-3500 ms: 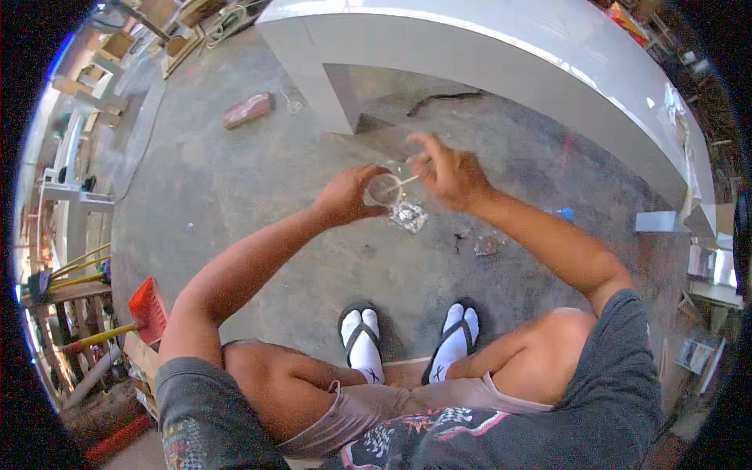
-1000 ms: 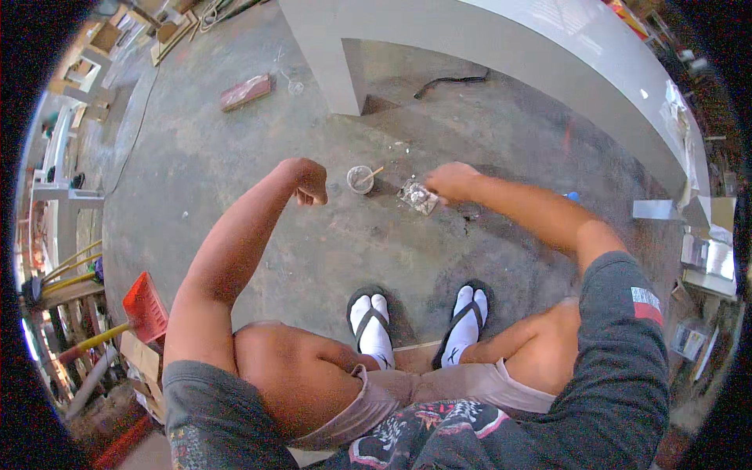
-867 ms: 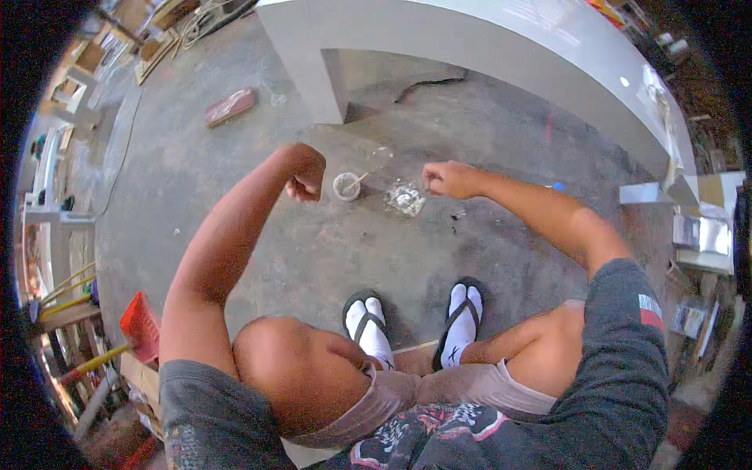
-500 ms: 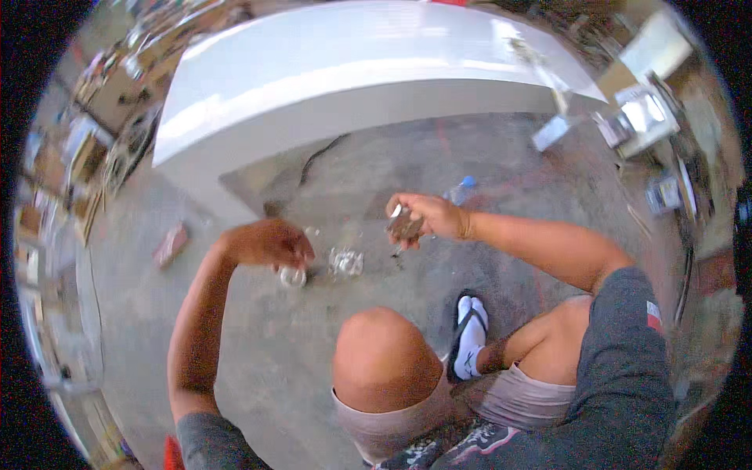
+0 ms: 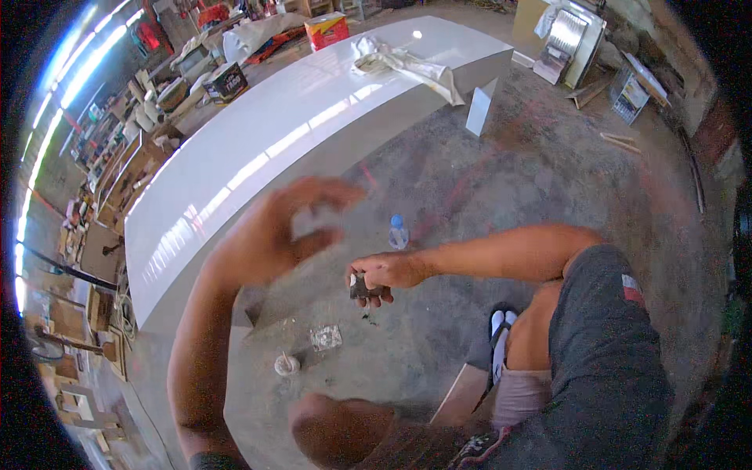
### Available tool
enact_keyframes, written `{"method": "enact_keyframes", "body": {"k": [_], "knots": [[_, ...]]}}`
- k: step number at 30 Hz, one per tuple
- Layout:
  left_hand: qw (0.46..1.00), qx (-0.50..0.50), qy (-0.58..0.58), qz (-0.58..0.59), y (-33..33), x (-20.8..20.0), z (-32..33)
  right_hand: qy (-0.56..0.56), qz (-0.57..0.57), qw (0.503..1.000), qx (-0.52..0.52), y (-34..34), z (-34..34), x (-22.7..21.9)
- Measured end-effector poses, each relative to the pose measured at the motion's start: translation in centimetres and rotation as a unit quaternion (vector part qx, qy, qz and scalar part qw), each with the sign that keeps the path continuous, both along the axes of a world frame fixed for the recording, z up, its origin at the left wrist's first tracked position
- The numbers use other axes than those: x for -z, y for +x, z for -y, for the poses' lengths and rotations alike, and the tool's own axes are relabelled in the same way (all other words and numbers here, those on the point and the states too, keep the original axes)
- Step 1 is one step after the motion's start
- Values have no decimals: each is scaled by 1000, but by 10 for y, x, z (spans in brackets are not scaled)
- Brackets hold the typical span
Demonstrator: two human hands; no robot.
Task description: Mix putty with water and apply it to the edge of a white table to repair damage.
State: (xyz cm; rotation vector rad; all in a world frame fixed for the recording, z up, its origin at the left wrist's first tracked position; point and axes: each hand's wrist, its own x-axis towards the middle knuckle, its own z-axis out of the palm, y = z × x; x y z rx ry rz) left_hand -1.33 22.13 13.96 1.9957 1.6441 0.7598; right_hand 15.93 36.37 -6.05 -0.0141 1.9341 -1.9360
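My left hand (image 5: pixel 274 227) is raised beside the near edge of a long glossy white panel-like piece (image 5: pixel 274 117). Its thumb and fingers are spread in a curve with nothing between them, slightly smeared by motion. To the right of it, my right hand (image 5: pixel 395 271) is closed around a small dark grey block-like piece (image 5: pixel 362 287) with a pale patch; its exact kind is unclear. Below the hands, a small white tub (image 5: pixel 287 364) and a crumpled clear-silvery packet (image 5: pixel 326 338) rest on the concrete floor. A clear bottle with a blue cap (image 5: pixel 399 233) stands beyond my right hand.
A white cloth (image 5: pixel 407 66) lies across the white piece's far end. A small white board (image 5: pixel 479 111) leans there. Boxes and clutter, including a red and yellow box (image 5: pixel 326 31), line the far side. Wood strips (image 5: pixel 620 142) lie at the right.
My view has swung, bringing more of the white piece and the far clutter into sight. My left hand has risen from near the tub and opened; the right hand still grips the dark piece.
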Motion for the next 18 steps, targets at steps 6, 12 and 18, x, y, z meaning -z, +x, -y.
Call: {"method": "enact_keyframes", "body": {"k": [6, 12, 18], "knots": [[944, 26, 109, -312, 9, 37, -263, -107, -41, 991, 69, 12, -100, 25], [925, -71, 5, -373, -7, 79, -443, -180, -122, 942, 255, 61, -259, 56], [916, -48, -45, -396, -65, 82, -552, -200, -57, 800, 562, 263, -378, 131]]}}
